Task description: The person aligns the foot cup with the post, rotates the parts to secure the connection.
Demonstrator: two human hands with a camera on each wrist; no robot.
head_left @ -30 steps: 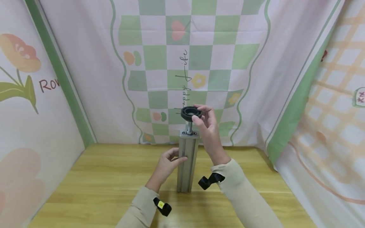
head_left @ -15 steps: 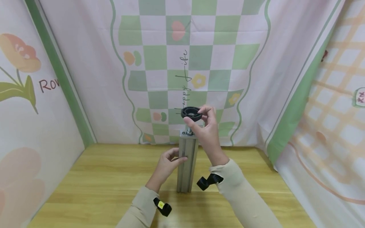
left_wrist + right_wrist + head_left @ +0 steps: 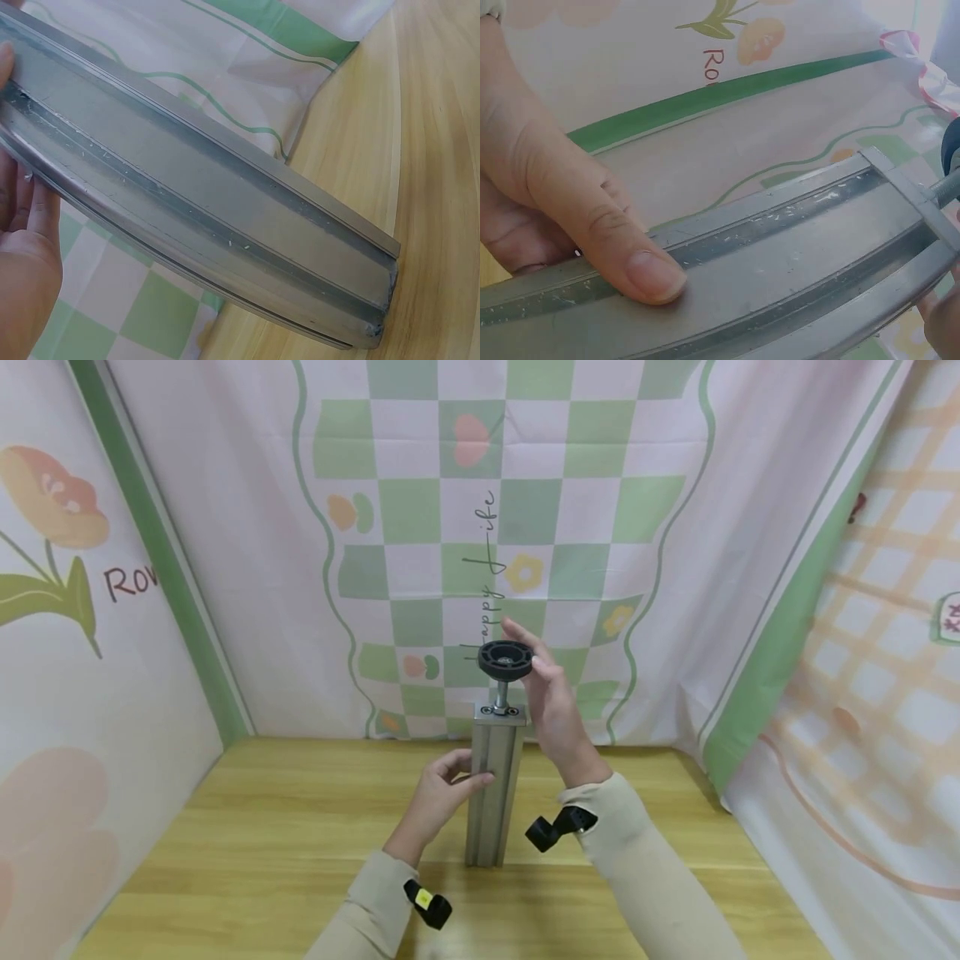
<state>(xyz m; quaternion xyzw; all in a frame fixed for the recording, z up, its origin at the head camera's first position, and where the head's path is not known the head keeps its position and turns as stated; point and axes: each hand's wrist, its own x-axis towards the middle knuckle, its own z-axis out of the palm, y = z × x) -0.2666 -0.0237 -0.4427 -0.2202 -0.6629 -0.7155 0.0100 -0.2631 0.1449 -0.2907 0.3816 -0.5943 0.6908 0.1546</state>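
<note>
An upright grey aluminium profile stands on the table. My left hand grips its left side at mid height, the thumb lying across the front face; the right wrist view shows this thumb up close. Topping the profile is an end plate with screws, from which a threaded rod rises to a black round levelling foot. My right hand is at the foot's right side, its fingers loosely extended and fingertips right at the rim. Chips dot the profile's grooves.
The wood-grain table runs back to a checked fabric backdrop. Printed cloth walls stand at left and right. Each wrist carries a black camera mount, one on the left sleeve and one on the right.
The right hand's thumb and fingers pinched the foot half a second ago; now they have loosened and moved to its right side, index finger extended behind. The left hand and profile stay put.
</note>
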